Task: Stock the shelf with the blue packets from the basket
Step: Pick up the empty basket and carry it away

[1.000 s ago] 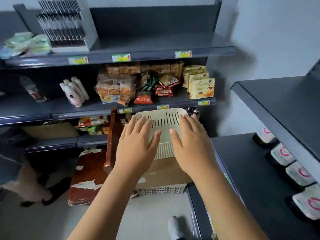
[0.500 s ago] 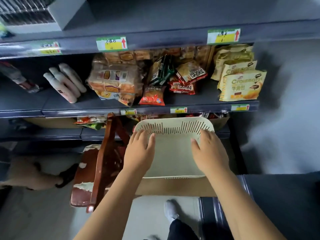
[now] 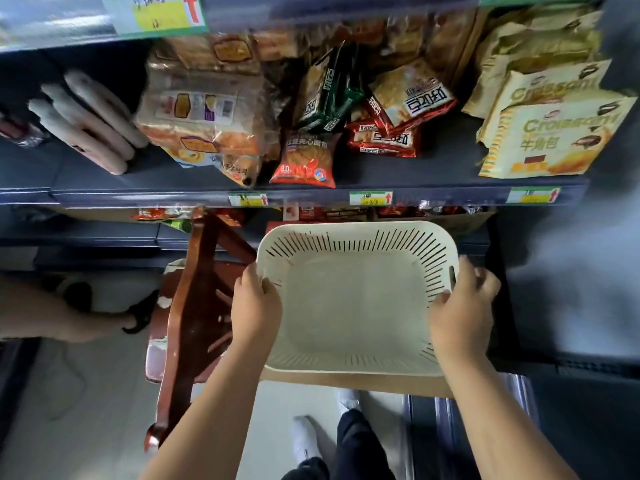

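Both hands grip a cream plastic basket [image 3: 349, 233] by its opposite sides. The left hand [image 3: 255, 306] clasps the left rim: its thumb hooks over the edge onto the slotted inner wall and the fingers curl down the outside, out of sight. The right hand [image 3: 462, 308] clasps the right rim the same way, thumb pressed against the inner wall and the fingers wrapped around the outer edge near the far right corner. Neither hand holds anything else.

The basket sits level, with its pale floor and slotted walls in plain view. It is just above a brown cardboard box [image 3: 363, 382], whose near edge shows below it; whether the two touch cannot be told. The far rim lies just below and in front of the dark grey shelf [image 3: 446, 169].

On that shelf, from left to right, are white tubes [image 3: 88, 121], clear bags of bread [image 3: 201, 109], a red snack bag [image 3: 304, 162], red and green packets [image 3: 388, 119] and yellow croissant packs [image 3: 554, 140]. Price tags [image 3: 370, 197] line its front edge.

Left of the basket a red-brown wooden chair [image 3: 183, 306] stands tilted. Below, on the pale floor, is the person's white shoe [image 3: 304, 439].
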Tool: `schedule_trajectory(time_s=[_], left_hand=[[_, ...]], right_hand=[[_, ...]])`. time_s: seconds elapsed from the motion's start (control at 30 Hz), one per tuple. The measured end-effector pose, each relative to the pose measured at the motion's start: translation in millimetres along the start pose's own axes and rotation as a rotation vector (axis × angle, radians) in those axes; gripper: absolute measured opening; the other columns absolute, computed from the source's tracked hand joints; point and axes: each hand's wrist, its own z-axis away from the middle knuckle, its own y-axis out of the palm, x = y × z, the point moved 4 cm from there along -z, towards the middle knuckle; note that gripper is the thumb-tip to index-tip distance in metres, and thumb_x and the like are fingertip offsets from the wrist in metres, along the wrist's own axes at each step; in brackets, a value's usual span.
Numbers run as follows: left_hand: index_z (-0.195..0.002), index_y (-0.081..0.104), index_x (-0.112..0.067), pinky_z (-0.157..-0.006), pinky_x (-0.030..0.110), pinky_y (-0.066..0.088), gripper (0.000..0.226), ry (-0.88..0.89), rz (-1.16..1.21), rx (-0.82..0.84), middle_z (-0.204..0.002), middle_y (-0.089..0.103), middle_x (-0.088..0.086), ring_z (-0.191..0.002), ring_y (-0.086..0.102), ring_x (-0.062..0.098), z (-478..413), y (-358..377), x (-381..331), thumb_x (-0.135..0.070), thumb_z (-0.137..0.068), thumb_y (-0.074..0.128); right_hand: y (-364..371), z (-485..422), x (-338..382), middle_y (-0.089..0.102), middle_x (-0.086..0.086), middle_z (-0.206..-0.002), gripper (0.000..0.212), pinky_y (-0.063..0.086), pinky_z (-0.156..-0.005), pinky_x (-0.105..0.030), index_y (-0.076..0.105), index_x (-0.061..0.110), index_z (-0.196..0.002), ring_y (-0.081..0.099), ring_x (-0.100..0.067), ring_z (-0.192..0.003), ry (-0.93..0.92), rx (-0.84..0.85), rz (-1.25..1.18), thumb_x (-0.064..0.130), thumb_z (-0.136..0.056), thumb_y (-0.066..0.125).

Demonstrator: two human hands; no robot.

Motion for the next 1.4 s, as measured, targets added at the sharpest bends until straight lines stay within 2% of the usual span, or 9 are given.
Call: schedule_trajectory(time_s=[0.13, 0.2, 0.3, 0.4, 0.53, 0.7, 0.9, 1.17, 1.4], left_hand=[[-0.088, 0.065, -0.017, -0.072, 0.047, 0.058, 0.024, -0.081, 0.061, 0.035, -0.084, 0.071, 0.004, -0.082, 0.068, 0.032, -22.7, -5.9, 11.5, -0.02, -0.099, 0.045], [-0.082, 0.066, -0.017, -0.073, 0.051, 0.059, 0.026, -0.108, 0.11, 0.065, -0.079, 0.07, 0.004, -0.076, 0.068, 0.032, -26.6, -9.3, 9.0, -0.019, -0.098, 0.047], [-0.076, 0.067, -0.014, -0.065, 0.045, 0.055, 0.029, -0.097, 0.203, 0.071, -0.074, 0.07, 0.003, -0.064, 0.061, 0.024, -23.6, -18.1, 1.0, -0.016, -0.098, 0.048], [-0.078, 0.069, -0.013, -0.063, 0.04, 0.05, 0.028, -0.072, 0.3, 0.035, -0.073, 0.07, 0.0, -0.066, 0.06, 0.023, -16.6, -37.1, -8.3, -0.016, -0.097, 0.049], [-0.082, 0.071, -0.019, -0.064, 0.042, 0.055, 0.027, 0.016, 0.379, -0.036, -0.081, 0.072, 0.006, -0.066, 0.061, 0.022, -3.4, -79.4, -37.3, -0.014, -0.098, 0.049], [-0.088, 0.073, -0.01, -0.045, 0.028, 0.044, 0.025, 0.104, 0.468, -0.087, -0.078, 0.069, 0.009, -0.055, 0.056, 0.016, 16.8, -148.2, -68.7, -0.015, -0.099, 0.051], [-0.081, 0.073, -0.008, -0.055, 0.039, 0.046, 0.025, 0.175, 0.593, -0.224, -0.077, 0.071, 0.013, -0.058, 0.055, 0.02, 75.3, -258.9, -64.4, -0.012, -0.093, 0.051], [-0.082, 0.077, -0.013, -0.052, 0.031, 0.051, 0.024, 0.143, 0.666, -0.475, -0.071, 0.071, 0.006, -0.055, 0.057, 0.015, 171.0, -388.0, 33.8, -0.013, -0.083, 0.053], [-0.076, 0.069, 0.005, -0.046, 0.028, 0.041, 0.033, -0.024, 0.756, -0.727, -0.061, 0.061, 0.01, -0.048, 0.05, 0.018, 265.2, -464.5, 174.9, -0.024, -0.083, 0.056]], right_hand=[[2.7, -14.1, -18.3, 0.066, -0.015, -0.101, 0.02, 0.046, -0.066, -0.036, 0.065, 0.012, -0.11, 0.062, -0.035, -0.086, 0.0, 0.001, -0.019, 0.002, -0.096, 0.054], [2.6, -20.7, -20.2, 0.066, -0.012, -0.087, 0.015, 0.044, -0.06, -0.036, 0.061, 0.013, -0.091, 0.058, -0.032, -0.076, -0.031, 0.007, -0.027, 0.004, -0.095, 0.051], [-6.0, -23.6, -14.2, 0.064, -0.013, -0.081, 0.016, 0.037, -0.055, -0.033, 0.058, 0.011, -0.084, 0.053, -0.032, -0.069, -0.051, -0.032, -0.007, 0.002, -0.095, 0.049], [-25.9, -18.9, 3.8, 0.061, -0.02, -0.08, 0.012, 0.033, -0.057, -0.033, 0.058, 0.005, -0.086, 0.046, -0.033, -0.066, -0.068, -0.133, 0.033, 0.0, -0.093, 0.05], [-60.0, -10.8, 40.9, 0.06, -0.023, -0.092, 0.016, 0.04, -0.061, -0.039, 0.062, 0.002, -0.1, 0.058, -0.044, -0.077, -0.066, -0.256, 0.041, 0.009, -0.095, 0.049], [-114.1, 4.3, 97.2, 0.061, -0.026, -0.107, 0.029, 0.039, -0.067, -0.04, 0.06, 0.001, -0.112, 0.061, -0.047, -0.09, -0.075, -0.345, 0.03, 0.02, -0.093, 0.052], [-183.8, 66.1, 172.8, 0.061, -0.021, -0.118, 0.044, 0.046, -0.071, -0.04, 0.057, 0.001, -0.128, 0.061, -0.043, -0.102, -0.252, -0.409, 0.022, 0.032, -0.097, 0.051], [-218.3, 194.4, 258.1, 0.063, -0.017, -0.114, 0.041, 0.035, -0.067, -0.034, 0.057, 0.005, -0.117, 0.061, -0.037, -0.1, -0.461, -0.368, -0.096, 0.04, -0.097, 0.052], [-177.4, 329.3, 327.2, 0.062, -0.022, -0.119, 0.045, 0.039, -0.072, -0.039, 0.056, 0.002, -0.12, 0.061, -0.042, -0.105, -0.69, -0.19, -0.197, 0.039, -0.095, 0.054]])
